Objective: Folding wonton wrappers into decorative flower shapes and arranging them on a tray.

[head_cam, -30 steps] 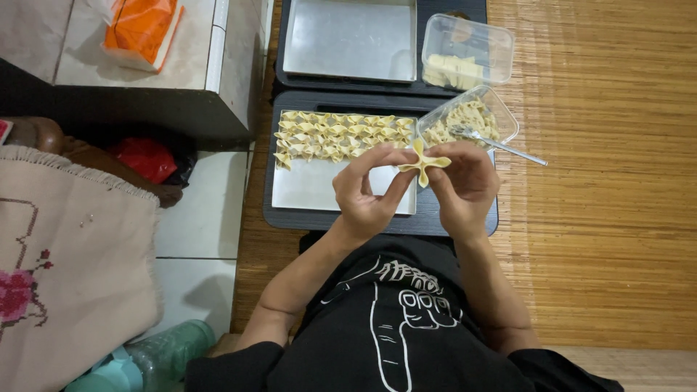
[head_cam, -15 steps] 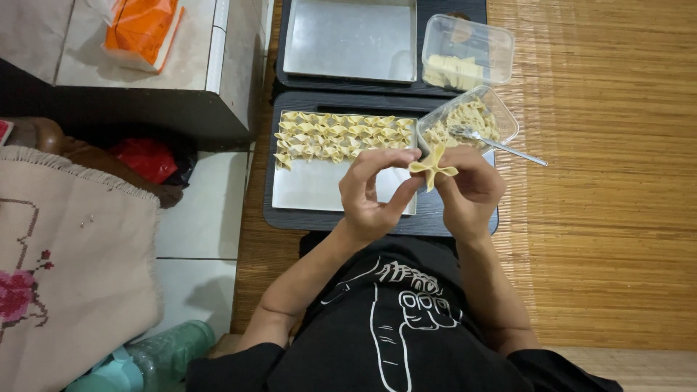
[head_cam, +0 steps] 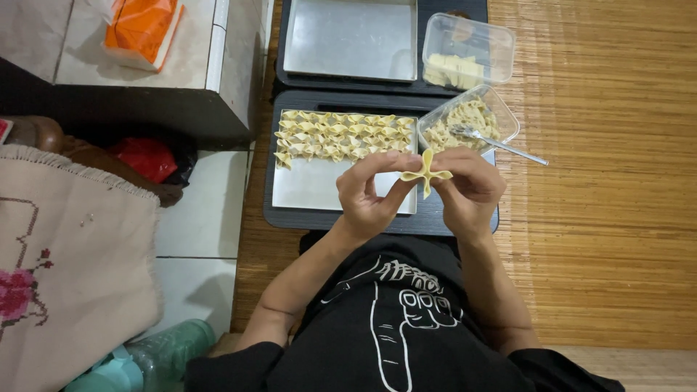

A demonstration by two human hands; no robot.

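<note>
My left hand point(head_cam: 370, 196) and right hand point(head_cam: 468, 190) pinch one folded dumpling point(head_cam: 426, 173) between fingertips. It hangs above the near tray point(head_cam: 319, 190), just beside the filling tub point(head_cam: 470, 120).

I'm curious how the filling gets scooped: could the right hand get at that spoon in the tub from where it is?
Probably yes. The spoon lies just beyond the right hand, handle over the tub's rim, nothing between. But both hands pinch the folded dumpling, so the right would have to release first.

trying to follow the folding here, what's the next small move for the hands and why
Probably set the folded pale yellow dough piece down next to the rows of folded dumplings on the metal tray. Left hand and right hand pinch it together, it already looks cross-shaped like the finished ones, and bare tray shows below the rows.
</note>
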